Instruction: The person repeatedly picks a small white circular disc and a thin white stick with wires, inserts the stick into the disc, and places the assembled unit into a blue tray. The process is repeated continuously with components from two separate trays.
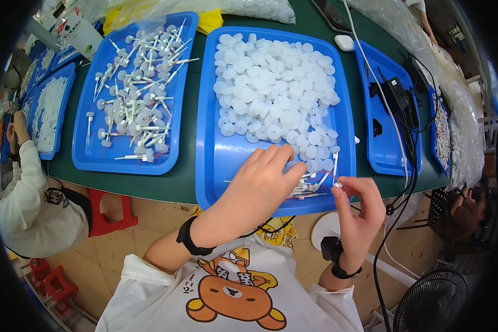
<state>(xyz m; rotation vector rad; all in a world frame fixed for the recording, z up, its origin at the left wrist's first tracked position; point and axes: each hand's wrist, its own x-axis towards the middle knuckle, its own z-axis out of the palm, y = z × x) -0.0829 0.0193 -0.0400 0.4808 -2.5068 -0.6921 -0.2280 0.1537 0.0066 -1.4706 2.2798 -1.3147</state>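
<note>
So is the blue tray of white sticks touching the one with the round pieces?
Apart. The head view shows a strip of green table between the stick tray and the disc tray, along their facing sides.

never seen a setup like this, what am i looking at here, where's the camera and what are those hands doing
There is no machine here, just a person working with bare hands. The single picture comes from a wide camera on their head, looking down, so edges bend. On the green table, the middle blue tray holds a heap of whitish discs. The left tray holds white sticks with discs; the right one has a black adapter. The left hand reaches over the middle tray, its grip unclear. The right hand pinches a small piece, too tiny to make out.
</note>
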